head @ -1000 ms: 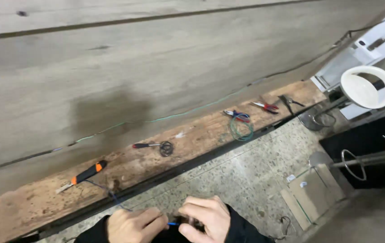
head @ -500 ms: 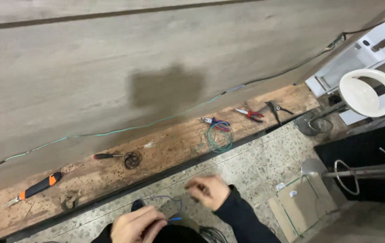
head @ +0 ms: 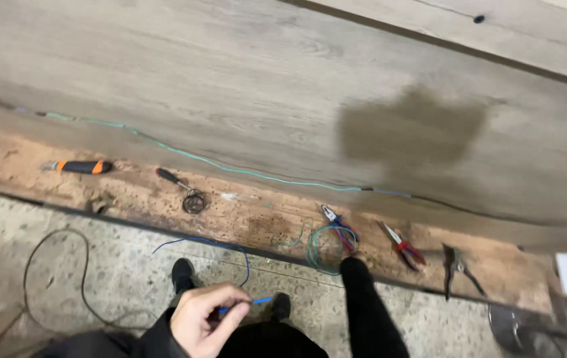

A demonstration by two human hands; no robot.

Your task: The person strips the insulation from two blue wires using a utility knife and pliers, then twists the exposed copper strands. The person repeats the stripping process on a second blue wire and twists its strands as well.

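Grey wood-grain wall panel (head: pixel 230 73): fills the upper view, with a dark damp-looking stain (head: pixel 409 126) to the right of middle.
Brown crumbly ledge of bare board (head: pixel 257 222): runs along the foot of the panel and serves as a tool shelf, so every tool lies flat within reach.
Speckled stone floor (head: pixel 117 265): below the ledge; a thin black cable loop (head: pixel 51 278) lies on it at the left.
Long green wire (head: pixel 230 169): strung along the join of panel and ledge, turning dark towards the right.
Dark trouser leg (head: pixel 363 305): stretched towards the ledge, its foot just beside the coil.
Green and blue wire coil (head: pixel 326 245): on the ledge, with blue-handled pliers (head: pixel 340 225) resting across it.
Orange and black handled tool (head: pixel 81 167): far left of the ledge, apart from the rest.
Red-handled pliers (head: pixel 403 246) and dark metal cutters (head: pixel 456 266): side by side at the right.
Black-handled screwdriver (head: pixel 172 179): its tip near a small dark wire ring (head: pixel 194 201).
Left hand (head: pixel 207 321): at the bottom edge, fingers pinched closed on the thin blue wire (head: pixel 243 305), probably near its end.
Thin blue wire: arcs from the pinch up over the floor towards the ledge, slack.
Right hand: out of view.
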